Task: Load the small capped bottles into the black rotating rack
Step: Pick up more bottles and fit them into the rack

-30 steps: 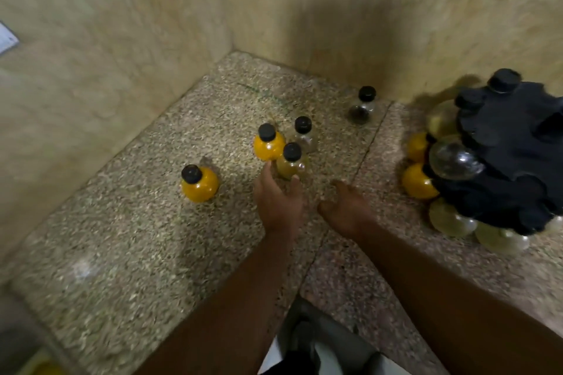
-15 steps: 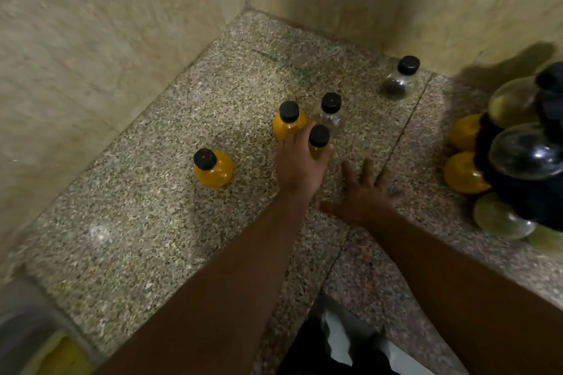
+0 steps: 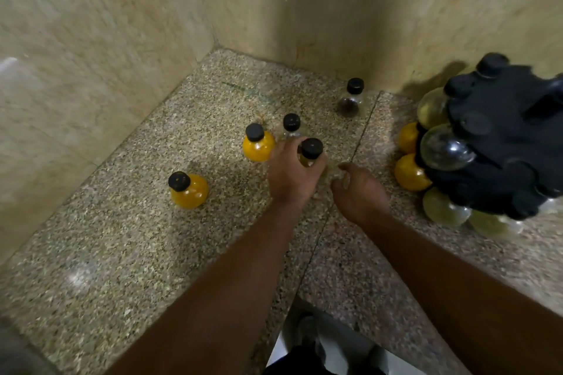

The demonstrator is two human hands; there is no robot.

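Main risk was a knock-over: the left hand [image 3: 291, 173] had the small round pale-yellow bottle with a black screw cap [image 3: 311, 148] gripped around the body, fingers and thumb curled round it and the cap sticking up above the knuckles. Only the cap and a sliver of body showed, so I couldn't judge how secure the hold was, or whether the bottle was lifted or touching the speckled granite countertop [image 3: 122, 253]. It sat mid-counter with tight neighbours: a round orange-filled bottle with a black cap [image 3: 258, 146] at its 9 o'clock, just beside the knuckles, and a clear round bottle with a black cap [image 3: 291, 126] at 11 o'clock, just behind the fingertips. A sideways swing on the lift would probably clip one, and round bodies roll. Second risk was the black plastic rotating rack [image 3: 502, 137] at 3 o'clock, already carrying orange and pale bottles on its near side; pushing a bottle in off-axis could spin it or slip the bottle out of the hand. The left arm reached in from 6 o'clock, palm down. The right hand [image 3: 359, 189] lay near, at 4 o'clock of the bottle, fingers loosely curled, holding nothing visible
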